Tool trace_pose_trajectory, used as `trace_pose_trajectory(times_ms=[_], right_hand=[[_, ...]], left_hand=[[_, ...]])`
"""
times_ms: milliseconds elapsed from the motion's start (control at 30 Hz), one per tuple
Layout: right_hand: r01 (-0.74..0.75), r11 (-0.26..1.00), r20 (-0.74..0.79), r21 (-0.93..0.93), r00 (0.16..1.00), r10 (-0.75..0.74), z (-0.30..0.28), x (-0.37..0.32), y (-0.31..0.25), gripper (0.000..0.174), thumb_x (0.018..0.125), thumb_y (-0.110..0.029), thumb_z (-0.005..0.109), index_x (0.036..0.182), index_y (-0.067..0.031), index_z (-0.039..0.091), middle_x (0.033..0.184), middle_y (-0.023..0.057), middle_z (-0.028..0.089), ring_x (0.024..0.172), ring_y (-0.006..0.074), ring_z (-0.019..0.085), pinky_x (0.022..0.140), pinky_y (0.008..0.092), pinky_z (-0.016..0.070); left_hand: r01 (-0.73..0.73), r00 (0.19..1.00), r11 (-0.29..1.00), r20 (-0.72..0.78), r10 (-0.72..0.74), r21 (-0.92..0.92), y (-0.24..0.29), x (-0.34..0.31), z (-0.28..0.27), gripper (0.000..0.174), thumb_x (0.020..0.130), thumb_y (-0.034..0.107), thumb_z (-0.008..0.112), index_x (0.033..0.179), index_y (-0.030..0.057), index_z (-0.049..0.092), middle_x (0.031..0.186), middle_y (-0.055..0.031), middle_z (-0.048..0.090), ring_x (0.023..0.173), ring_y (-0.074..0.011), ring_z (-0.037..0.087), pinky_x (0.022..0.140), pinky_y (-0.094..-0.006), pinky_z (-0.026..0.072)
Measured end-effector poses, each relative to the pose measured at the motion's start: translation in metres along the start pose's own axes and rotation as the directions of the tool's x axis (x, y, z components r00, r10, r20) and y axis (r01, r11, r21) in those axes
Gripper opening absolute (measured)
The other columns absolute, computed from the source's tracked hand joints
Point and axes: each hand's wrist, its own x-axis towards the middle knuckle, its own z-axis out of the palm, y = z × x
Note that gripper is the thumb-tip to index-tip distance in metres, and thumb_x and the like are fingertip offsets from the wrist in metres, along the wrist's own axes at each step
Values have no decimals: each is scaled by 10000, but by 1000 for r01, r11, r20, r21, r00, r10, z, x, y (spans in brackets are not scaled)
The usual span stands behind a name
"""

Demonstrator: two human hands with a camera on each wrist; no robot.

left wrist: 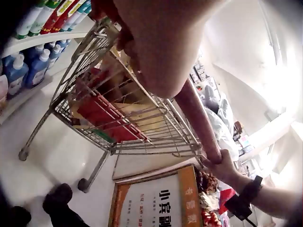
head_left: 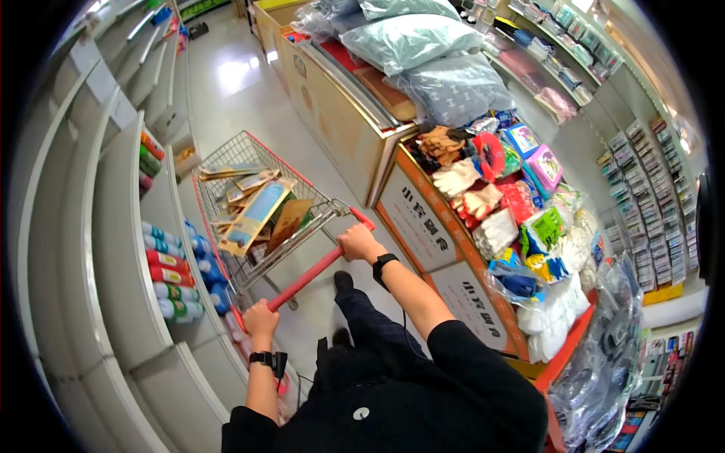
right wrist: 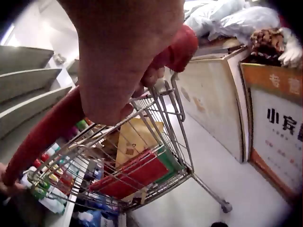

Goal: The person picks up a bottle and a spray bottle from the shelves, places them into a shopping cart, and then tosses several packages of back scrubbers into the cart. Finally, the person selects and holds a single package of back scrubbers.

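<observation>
Both hands grip the red handle of a wire shopping cart. The left hand curls round its left end, and the right hand holds it near the right end. Cardboard pieces and flat packages lie in the basket. Through the wires, the left wrist view shows a red flat item low in the cart; the right wrist view shows it beside a green one. The left hand looms large in its own wrist view, as does the right hand in its view.
Grey shelves with bottles run along the left. On the right stand a wooden-sided counter and a display bin with gloves and packets. Bagged goods lie on the counter. Floor extends ahead between shelves and counter.
</observation>
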Motion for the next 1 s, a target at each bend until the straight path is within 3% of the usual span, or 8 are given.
trace_pose_trajectory(times_ms=[167,233,400,533,767,1000], right_hand=[[-4,1000,-80,-10,997,4,33,-84,-21,147,596,-252,677,654,-120,647,634,106,630,633,310,631,570,417,474],[21,1000,-48,15,999,-20,18,-128,-36,74,641,-168,620,675,-120,664,657,113,646,645,300,645,601,398,489],[77,996,-237,43,969,-65,46,-215,-56,110,595,-220,663,620,-123,616,577,91,605,561,293,620,528,412,474],[142,986,-277,89,954,-113,59,-289,-74,100,623,-200,647,635,-112,601,571,98,601,561,297,617,533,424,475],[183,978,-233,101,960,-156,61,-436,-114,109,673,-196,618,636,-96,594,620,115,617,576,326,605,536,435,465],[133,991,-246,-18,960,-134,74,-587,-164,122,629,-215,655,623,-103,609,594,105,609,570,312,614,541,414,482]], left_hand=[[-24,999,998,41,26,-63,17,-93,0,164,670,236,644,734,85,635,691,-148,651,657,-347,642,615,-464,511],[-35,997,998,65,38,-58,25,-132,-1,166,666,233,644,739,84,638,698,-150,652,663,-346,643,620,-461,512],[-12,999,1000,37,13,-19,43,-227,3,175,675,242,641,751,84,642,707,-147,656,669,-342,646,628,-448,514],[19,999,1000,46,-18,-25,63,-301,14,182,676,250,643,757,88,653,703,-144,655,668,-334,648,625,-447,512],[38,997,996,64,-33,-76,92,-459,14,180,647,242,655,727,81,656,703,-136,657,668,-322,652,621,-439,516],[20,1000,997,-3,-20,-75,116,-615,41,177,665,253,665,745,95,661,674,-120,658,625,-297,658,560,-424,517]])
